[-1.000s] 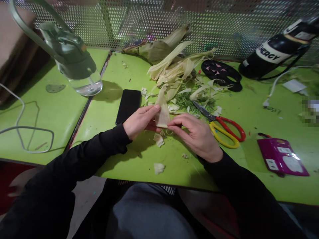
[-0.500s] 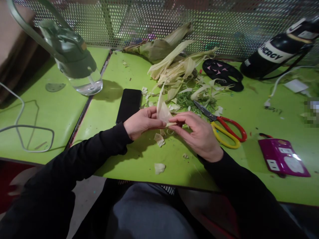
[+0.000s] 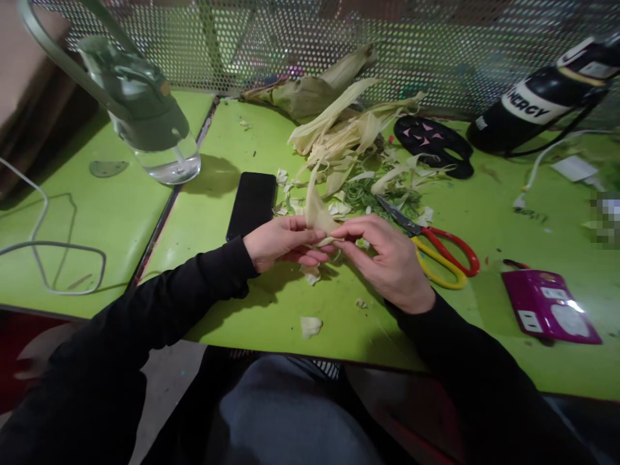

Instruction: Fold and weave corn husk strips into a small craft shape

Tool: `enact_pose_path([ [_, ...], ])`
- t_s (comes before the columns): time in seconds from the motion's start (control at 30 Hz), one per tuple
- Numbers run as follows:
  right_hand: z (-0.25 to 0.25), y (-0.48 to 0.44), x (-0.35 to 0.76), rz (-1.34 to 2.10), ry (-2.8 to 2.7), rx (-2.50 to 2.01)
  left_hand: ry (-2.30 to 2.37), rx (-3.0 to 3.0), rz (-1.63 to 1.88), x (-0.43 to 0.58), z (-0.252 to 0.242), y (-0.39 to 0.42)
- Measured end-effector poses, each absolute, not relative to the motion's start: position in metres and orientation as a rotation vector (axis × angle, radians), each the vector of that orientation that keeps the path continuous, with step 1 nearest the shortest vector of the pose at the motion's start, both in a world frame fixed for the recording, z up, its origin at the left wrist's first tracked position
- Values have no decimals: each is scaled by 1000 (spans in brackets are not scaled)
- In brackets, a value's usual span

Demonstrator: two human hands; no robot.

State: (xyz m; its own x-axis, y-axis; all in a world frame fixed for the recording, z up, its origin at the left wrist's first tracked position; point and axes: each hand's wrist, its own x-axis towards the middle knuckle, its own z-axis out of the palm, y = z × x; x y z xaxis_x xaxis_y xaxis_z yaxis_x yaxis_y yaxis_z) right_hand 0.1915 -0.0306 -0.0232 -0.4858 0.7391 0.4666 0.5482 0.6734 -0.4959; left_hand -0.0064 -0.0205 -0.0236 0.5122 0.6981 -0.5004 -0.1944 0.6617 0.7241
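A pale piece of corn husk (image 3: 317, 210) stands up between my two hands, its tip pointing away from me and its lower edge rolled or folded. My left hand (image 3: 285, 242) pinches it at the left, thumb on top and the other fingers below. From the right, my right hand (image 3: 385, 261) grips the rolled end between thumb and fingertips. Just beyond are a heap of dry corn husks (image 3: 349, 139) and a tangle of green string-like strands (image 3: 371, 197). Scissors (image 3: 429, 242) with red and yellow handles lie open beside my right hand.
A black phone (image 3: 252, 205) lies left of the husks, near a clear-bottomed green bottle (image 3: 159, 129). On the right are a black bottle (image 3: 537, 97), a black palette-shaped piece (image 3: 433, 145) and a purple pouch (image 3: 551, 305). Husk scraps (image 3: 310, 327) dot the green table; perforated metal (image 3: 232, 45) borders the back.
The fingers of my left hand have spread out beneath the husk piece, over a scrap on the table. Both hands stay in nearly the same place, still holding the husk.
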Motion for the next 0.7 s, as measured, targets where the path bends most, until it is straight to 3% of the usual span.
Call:
enact_pose_path([
  [0.53,-24,-33,188,454,-2236,-1002,957,687,732,-1,-19,-24],
  [0.7,-27,-36,190,133,-2274,-928,990,621,813,0,-13,-24],
])
